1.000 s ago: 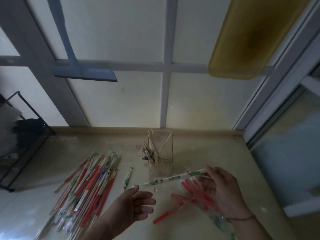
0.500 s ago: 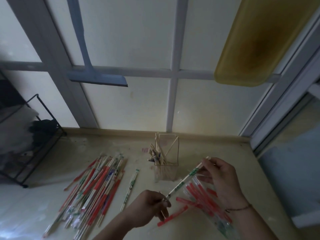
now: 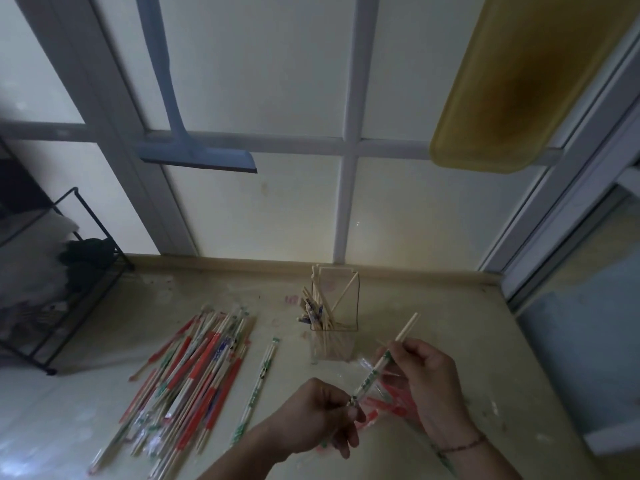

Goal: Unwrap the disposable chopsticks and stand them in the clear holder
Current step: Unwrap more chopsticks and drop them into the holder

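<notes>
Left hand [image 3: 320, 419] pinches wrapper [image 3: 369, 379] tail; right hand [image 3: 424, 379] grips the chopsticks [image 3: 407, 328] poking out. Best pulled straight apart, clear of the near holder [image 3: 337, 315].

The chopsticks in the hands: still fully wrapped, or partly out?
Partly out. Bare wood sticks out of the green-printed wrapper past the right hand; the left hand pinches the wrapper's lower end.

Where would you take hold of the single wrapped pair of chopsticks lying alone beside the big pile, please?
Pinch the wrapped pair near its middle, coming straight down from above. It lies flat on the table, running away from the person, with bare surface on both long sides, so fingers can close across its narrow width without touching the pile.
</notes>
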The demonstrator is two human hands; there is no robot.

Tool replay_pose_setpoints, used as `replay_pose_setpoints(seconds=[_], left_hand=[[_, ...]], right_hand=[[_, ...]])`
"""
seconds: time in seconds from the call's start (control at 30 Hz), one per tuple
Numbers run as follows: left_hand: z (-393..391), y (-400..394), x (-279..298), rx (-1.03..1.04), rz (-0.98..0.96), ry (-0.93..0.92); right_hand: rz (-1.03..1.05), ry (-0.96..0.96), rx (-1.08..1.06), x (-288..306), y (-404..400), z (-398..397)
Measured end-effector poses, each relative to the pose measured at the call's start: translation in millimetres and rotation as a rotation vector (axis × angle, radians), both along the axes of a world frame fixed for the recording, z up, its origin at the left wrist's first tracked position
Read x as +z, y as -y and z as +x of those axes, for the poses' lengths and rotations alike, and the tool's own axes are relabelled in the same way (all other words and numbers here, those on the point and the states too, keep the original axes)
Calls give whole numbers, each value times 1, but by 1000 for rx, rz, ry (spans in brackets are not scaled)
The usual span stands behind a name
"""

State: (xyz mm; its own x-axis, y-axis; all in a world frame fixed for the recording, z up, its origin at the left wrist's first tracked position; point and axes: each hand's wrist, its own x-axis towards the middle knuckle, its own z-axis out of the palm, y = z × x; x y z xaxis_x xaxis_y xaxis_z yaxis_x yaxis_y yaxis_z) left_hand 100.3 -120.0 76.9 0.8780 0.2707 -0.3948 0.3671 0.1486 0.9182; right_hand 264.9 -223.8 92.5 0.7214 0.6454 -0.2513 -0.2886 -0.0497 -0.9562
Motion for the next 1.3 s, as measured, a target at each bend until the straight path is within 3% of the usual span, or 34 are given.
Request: replay_pose_setpoints(seconds=[0.2,0.4,0.53,0.8,1.03,1.13,1.2,1.23,1.3], left_hand=[[6,-6,1,-29,-36,6],[15,-7,-8,-88,-68,-16],[17,-12,-27,-107,-28,-138],[33,-20,-60,-172,429,-376],[68,-8,-60,-164,878,-470],[69,4,-32,-130,1016,-384],[68,10,-8,-39,874,-203],[68,11,5,55,644,-92],[65,10,31,248,-2,109]], right_hand=[[0,110,-30,20,8,30],[12,15,-96,21,15,54],[64,-14,-197,37,27,95],[196,47,-432,86,66,167],[222,-17,-495,75,63,161],[224,-77,-458,66,53,147],[207,-113,-423,61,43,132],[195,-128,-404,59,37,123],[189,-149,-374,55,26,108]])
